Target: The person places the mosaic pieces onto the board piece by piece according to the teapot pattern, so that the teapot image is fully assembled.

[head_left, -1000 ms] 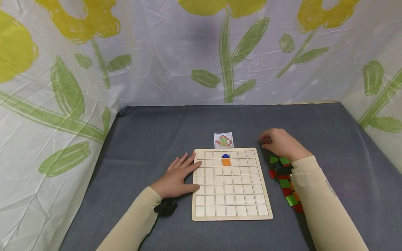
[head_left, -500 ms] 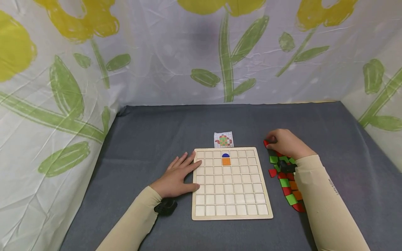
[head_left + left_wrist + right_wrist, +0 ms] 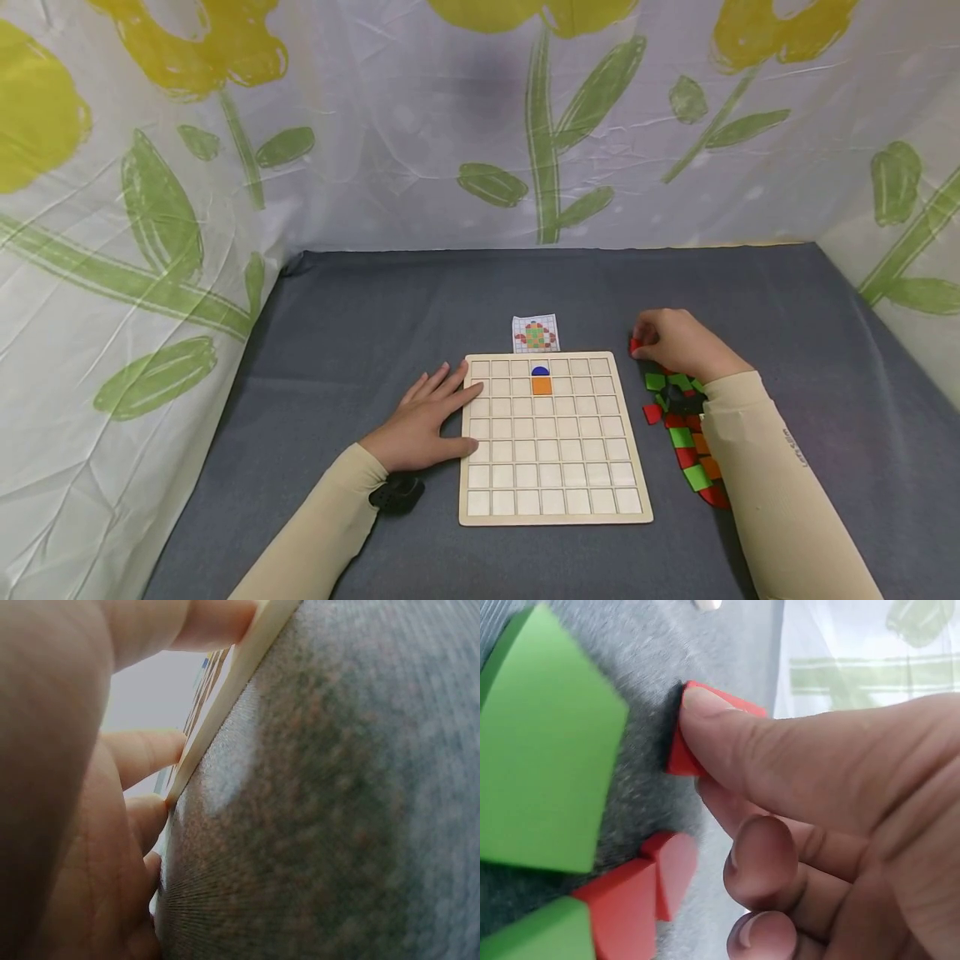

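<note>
Right hand point(image 3: 686, 343): right of centre in the head view; thumb and a partly hidden finger are pinching a red tile.
Red tile point(image 3: 681, 760): upper centre of the right wrist view, lying at the fingertips; the thumb is covering much of it, so its long axis cannot be told.
Grid board point(image 3: 555, 477): lower centre of the head view, lying to the lower left of the pinching fingers, apart from them.
Left hand point(image 3: 423, 425): nearer the board; its spread fingers are touching the board's left edge, gripping nothing.
Orange square point(image 3: 542, 386): sitting in the board's upper part, directly below a blue half-disc point(image 3: 540, 372).
</note>
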Motion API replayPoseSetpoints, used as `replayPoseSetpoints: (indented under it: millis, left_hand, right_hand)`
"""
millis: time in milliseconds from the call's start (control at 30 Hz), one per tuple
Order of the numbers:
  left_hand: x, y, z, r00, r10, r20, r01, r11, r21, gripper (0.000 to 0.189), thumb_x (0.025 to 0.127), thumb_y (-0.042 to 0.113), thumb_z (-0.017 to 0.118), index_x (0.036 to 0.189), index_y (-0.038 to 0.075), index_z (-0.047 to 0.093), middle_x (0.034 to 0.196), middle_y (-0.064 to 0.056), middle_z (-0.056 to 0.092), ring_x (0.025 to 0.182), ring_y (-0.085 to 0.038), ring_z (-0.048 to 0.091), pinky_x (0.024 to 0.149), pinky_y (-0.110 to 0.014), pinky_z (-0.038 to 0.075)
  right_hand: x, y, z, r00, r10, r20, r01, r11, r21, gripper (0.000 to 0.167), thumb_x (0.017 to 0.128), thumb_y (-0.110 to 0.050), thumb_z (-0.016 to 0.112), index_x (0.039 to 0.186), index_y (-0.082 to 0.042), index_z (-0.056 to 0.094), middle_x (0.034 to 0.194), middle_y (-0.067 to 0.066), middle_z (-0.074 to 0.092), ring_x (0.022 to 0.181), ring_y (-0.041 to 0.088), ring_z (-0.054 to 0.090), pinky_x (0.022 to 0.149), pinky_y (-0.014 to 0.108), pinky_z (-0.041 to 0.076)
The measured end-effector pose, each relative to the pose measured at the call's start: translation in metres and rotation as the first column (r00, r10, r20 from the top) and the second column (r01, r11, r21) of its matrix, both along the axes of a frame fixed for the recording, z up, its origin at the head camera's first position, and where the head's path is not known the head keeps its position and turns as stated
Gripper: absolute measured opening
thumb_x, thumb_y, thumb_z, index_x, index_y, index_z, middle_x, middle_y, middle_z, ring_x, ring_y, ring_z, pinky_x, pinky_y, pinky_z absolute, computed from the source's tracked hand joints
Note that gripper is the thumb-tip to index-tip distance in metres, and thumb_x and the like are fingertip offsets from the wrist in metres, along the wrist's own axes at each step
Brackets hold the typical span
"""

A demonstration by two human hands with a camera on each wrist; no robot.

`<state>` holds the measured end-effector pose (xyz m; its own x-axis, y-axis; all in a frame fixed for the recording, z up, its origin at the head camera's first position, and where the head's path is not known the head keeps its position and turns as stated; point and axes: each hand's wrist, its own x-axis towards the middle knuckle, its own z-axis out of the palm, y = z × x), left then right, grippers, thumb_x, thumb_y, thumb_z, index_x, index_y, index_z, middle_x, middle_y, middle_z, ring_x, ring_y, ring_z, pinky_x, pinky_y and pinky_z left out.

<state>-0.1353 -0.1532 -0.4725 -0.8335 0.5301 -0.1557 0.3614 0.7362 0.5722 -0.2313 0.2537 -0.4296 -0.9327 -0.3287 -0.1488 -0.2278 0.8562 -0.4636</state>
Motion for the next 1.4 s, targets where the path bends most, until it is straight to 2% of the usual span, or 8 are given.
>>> replayPoseSetpoints:
  millis: [167,500,867,1400]
  left_hand:
    - [-0.001,-0.001,-0.001,1.000,0.002,-0.003,-0.002,1.000,-0.003,0.081,0.095,0.044,0.072,0.165,0.020,0.038,0.177,-0.004,0.012,0.164,-0.032,0.004,0.130,-0.058,0.001]
    - [0.000,-0.001,-0.003,1.000,0.001,0.007,-0.001,1.000,0.003,0.081,0.095,0.044,0.072,0.165,0.020,0.039,0.177,-0.004,0.012,0.164,-0.032,0.004,0.130,-0.057,0.000]
    - [-0.001,-0.001,-0.002,1.000,-0.010,-0.009,0.010,1.000,0.004,0.080,0.096,0.043,0.072,0.165,0.020,0.038,0.177,-0.005,0.012,0.164,-0.033,0.004,0.130,-0.058,0.001]
    - [-0.001,-0.001,-0.001,1.000,-0.009,-0.008,0.009,1.000,-0.001,0.081,0.095,0.044,0.072,0.165,0.020,0.039,0.177,-0.004,0.012,0.164,-0.033,0.005,0.130,-0.058,0.001]
  right_hand:
    - [0.001,-0.002,0.006,1.000,0.026,0.009,-0.026,0.999,-0.030,0.010,0.095,-0.007,0.077,0.095,-0.005,0.067,0.084,0.007,0.068,0.067,0.020,0.057,0.060,0.035,0.050]
    - [0.011,-0.016,0.019,0.999,0.045,0.022,-0.043,0.994,-0.096,0.011,0.095,-0.010,0.077,0.096,-0.006,0.067,0.084,0.006,0.066,0.066,0.020,0.057,0.060,0.035,0.050]
    - [0.014,-0.038,0.018,0.995,0.100,-0.002,-0.099,0.989,-0.112,0.007,0.094,-0.011,0.077,0.096,-0.009,0.071,0.086,0.002,0.069,0.075,0.018,0.060,0.065,0.035,0.052]
    - [0.020,-0.064,0.005,0.973,0.229,0.003,-0.226,0.961,-0.158,0.009,0.094,-0.010,0.078,0.091,-0.014,0.071,0.082,-0.004,0.068,0.068,0.015,0.056,0.063,0.032,0.047]
